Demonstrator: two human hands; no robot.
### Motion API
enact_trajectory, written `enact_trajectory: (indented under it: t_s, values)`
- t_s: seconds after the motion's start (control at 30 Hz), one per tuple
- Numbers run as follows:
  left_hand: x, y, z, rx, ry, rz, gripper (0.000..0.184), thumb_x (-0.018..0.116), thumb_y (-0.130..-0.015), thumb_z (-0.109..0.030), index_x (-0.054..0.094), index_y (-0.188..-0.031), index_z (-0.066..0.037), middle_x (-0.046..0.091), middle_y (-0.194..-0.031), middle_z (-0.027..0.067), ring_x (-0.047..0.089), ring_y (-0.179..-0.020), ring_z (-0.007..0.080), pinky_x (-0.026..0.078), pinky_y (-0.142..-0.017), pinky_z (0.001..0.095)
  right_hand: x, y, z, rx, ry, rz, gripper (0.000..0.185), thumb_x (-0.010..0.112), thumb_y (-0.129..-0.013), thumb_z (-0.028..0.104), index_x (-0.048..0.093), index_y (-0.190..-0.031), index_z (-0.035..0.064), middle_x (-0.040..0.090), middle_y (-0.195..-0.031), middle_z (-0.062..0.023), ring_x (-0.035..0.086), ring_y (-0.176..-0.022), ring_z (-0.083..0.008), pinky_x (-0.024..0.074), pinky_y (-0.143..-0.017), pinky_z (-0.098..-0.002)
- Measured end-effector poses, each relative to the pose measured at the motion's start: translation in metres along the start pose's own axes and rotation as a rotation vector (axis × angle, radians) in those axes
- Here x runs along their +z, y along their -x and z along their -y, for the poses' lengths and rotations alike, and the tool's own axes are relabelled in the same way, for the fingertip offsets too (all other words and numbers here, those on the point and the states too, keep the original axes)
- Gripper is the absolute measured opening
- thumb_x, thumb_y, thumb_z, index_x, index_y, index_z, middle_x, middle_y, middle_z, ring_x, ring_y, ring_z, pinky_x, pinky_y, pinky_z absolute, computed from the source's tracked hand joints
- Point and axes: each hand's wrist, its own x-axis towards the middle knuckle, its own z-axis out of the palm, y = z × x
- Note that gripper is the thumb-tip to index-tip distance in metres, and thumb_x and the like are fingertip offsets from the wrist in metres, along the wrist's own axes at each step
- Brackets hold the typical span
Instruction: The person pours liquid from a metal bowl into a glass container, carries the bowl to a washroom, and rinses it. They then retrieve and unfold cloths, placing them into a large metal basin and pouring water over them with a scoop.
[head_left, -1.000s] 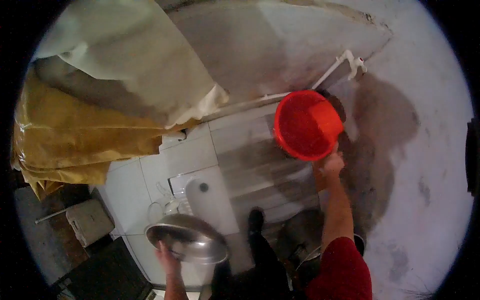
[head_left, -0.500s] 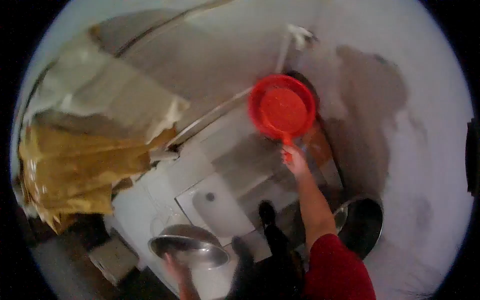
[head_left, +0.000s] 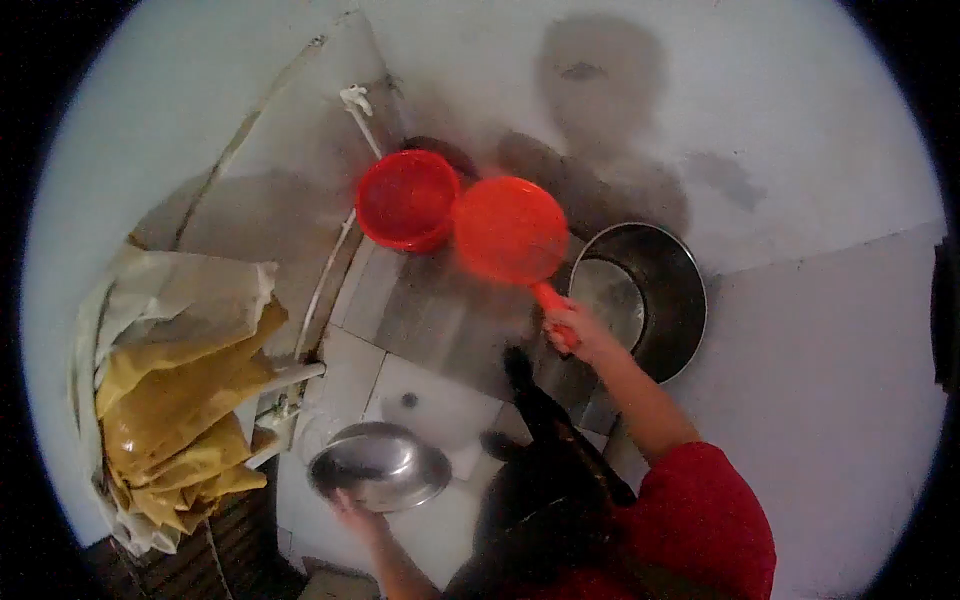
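In the head view, my right hand (head_left: 575, 330) is closed round the handle of a red plastic dipper (head_left: 512, 232). The dipper's round bowl is slightly blurred, and whether it holds water I cannot tell. It hangs between a red bucket (head_left: 375, 215) and a large metal pot (head_left: 685, 300), its edge overlapping the bucket in view. My left hand (head_left: 357, 517) grips the near rim of a shiny steel basin (head_left: 405, 470), which is tilted, with no contents visible. My left thumb is partly hidden.
Below the bucket lies a tiled floor (head_left: 430, 310) with a white pan and dark drain hole (head_left: 408, 400). A white tap (head_left: 355, 98) stands in the corner behind the bucket. Yellow and white plastic sheeting (head_left: 170, 400) hangs at left. Walls close in behind and at right.
The dipper has come away from over the red bucket toward the large pot, uncovering the bucket. My view has turned, bringing the pot more fully in. My left hand stays at the basin.
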Motion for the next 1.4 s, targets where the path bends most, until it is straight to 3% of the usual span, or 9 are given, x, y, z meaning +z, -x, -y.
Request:
enact_trajectory:
  t_s: [0.13, 0.27, 0.33, 0.47, 0.53, 0.63, 0.93, 1.3, 1.4]
  values:
    - [0.022, 0.014, -0.023, 0.080, 0.144, 0.238, 0.048, 0.051, -0.088, -0.024, 0.036, -0.127, 0.000, 0.045, -0.123, 0.0127, 0.047, -0.108, 0.0228, 0.039, -0.091, 0.0363, -0.063, 0.093, -0.014, 0.002, 0.020, -0.282, 0.018, 0.056, -0.076, 0.010, 0.050, -0.093, 0.0053, 0.051, -0.066, -0.0035, 0.046, -0.046, -0.0103, 0.0363, -0.037, -0.0227]
    - [0.090, 0.043, -0.066, -0.134, 0.289, 0.326, 0.042, 0.052, -0.087, -0.017, 0.040, -0.123, 0.000, 0.049, -0.117, 0.0105, 0.048, -0.104, 0.0208, 0.039, -0.090, 0.0335, -0.128, 0.139, -0.020, -0.023, 0.111, -0.433, 0.016, 0.058, -0.074, 0.010, 0.052, -0.088, 0.0060, 0.053, -0.064, -0.0048, 0.048, -0.044, -0.0111, 0.0385, -0.037, -0.0242]
    - [0.126, 0.051, -0.070, -0.025, 0.266, 0.512, 0.036, 0.052, -0.087, -0.017, 0.044, -0.118, 0.000, 0.052, -0.113, 0.0100, 0.049, -0.102, 0.0204, 0.039, -0.088, 0.0325, -0.162, 0.150, -0.033, 0.020, 0.173, -0.579, 0.014, 0.059, -0.073, 0.009, 0.053, -0.084, 0.0040, 0.052, -0.061, -0.0054, 0.047, -0.043, -0.0123, 0.0384, -0.036, -0.0254]
    - [0.205, 0.054, -0.008, 0.154, -0.414, 0.619, 0.048, 0.058, -0.079, -0.028, 0.048, -0.115, 0.002, 0.053, -0.109, 0.0181, 0.049, -0.101, 0.0276, 0.040, -0.084, 0.0363, -0.213, 0.174, -0.054, 0.008, 0.076, -0.703, 0.012, 0.060, -0.072, 0.008, 0.053, -0.079, 0.0023, 0.052, -0.059, -0.0063, 0.047, -0.042, -0.0134, 0.0378, -0.035, -0.0259]
    - [0.263, 0.080, -0.021, 0.047, -0.068, 0.733, 0.045, 0.057, -0.081, -0.030, 0.049, -0.112, 0.001, 0.054, -0.106, 0.0186, 0.051, -0.099, 0.0306, 0.040, -0.083, 0.0387, -0.240, 0.189, -0.072, 0.009, 0.018, -0.804, 0.012, 0.061, -0.072, 0.010, 0.053, -0.075, 0.0013, 0.051, -0.058, -0.0070, 0.046, -0.041, -0.0143, 0.0373, -0.035, -0.0259]
    - [0.340, 0.114, -0.034, 0.110, -0.158, 0.805, 0.041, 0.054, -0.082, -0.029, 0.050, -0.109, 0.002, 0.055, -0.103, 0.0202, 0.052, -0.097, 0.0317, 0.040, -0.083, 0.0397, -0.273, 0.212, -0.094, 0.046, -0.041, -0.817, 0.015, 0.061, -0.072, 0.011, 0.053, -0.081, 0.0016, 0.052, -0.060, -0.0076, 0.046, -0.041, -0.0144, 0.0366, -0.035, -0.0259]
    - [0.483, 0.176, -0.064, 0.392, -0.495, 0.781, 0.033, 0.050, -0.086, -0.028, 0.051, -0.101, 0.002, 0.054, -0.096, 0.0233, 0.052, -0.091, 0.0382, 0.041, -0.079, 0.0433, -0.266, 0.256, -0.074, -0.144, -0.191, -0.753, 0.021, 0.059, -0.073, 0.009, 0.050, -0.091, 0.0041, 0.052, -0.064, -0.0072, 0.045, -0.042, -0.0124, 0.0355, -0.035, -0.0252]
    - [0.561, 0.187, -0.049, 1.007, -0.731, 0.452, 0.014, 0.051, -0.081, -0.019, 0.052, -0.088, -0.007, 0.056, -0.085, 0.0142, 0.056, -0.083, 0.0291, 0.042, -0.070, 0.0420, -0.273, 0.261, -0.071, -0.078, -0.290, -0.861, 0.019, 0.057, -0.071, 0.006, 0.050, -0.088, 0.0030, 0.051, -0.061, -0.0063, 0.047, -0.041, -0.0134, 0.0371, -0.034, -0.0251]
    - [0.580, 0.188, -0.050, 0.763, -1.087, 0.690, 0.010, 0.052, -0.080, -0.015, 0.054, -0.087, -0.009, 0.056, -0.089, 0.0141, 0.056, -0.087, 0.0290, 0.042, -0.071, 0.0415, -0.272, 0.260, -0.072, -0.016, -0.210, -0.877, 0.019, 0.057, -0.071, 0.005, 0.050, -0.088, 0.0025, 0.051, -0.061, -0.0059, 0.047, -0.041, -0.0134, 0.0374, -0.034, -0.0252]
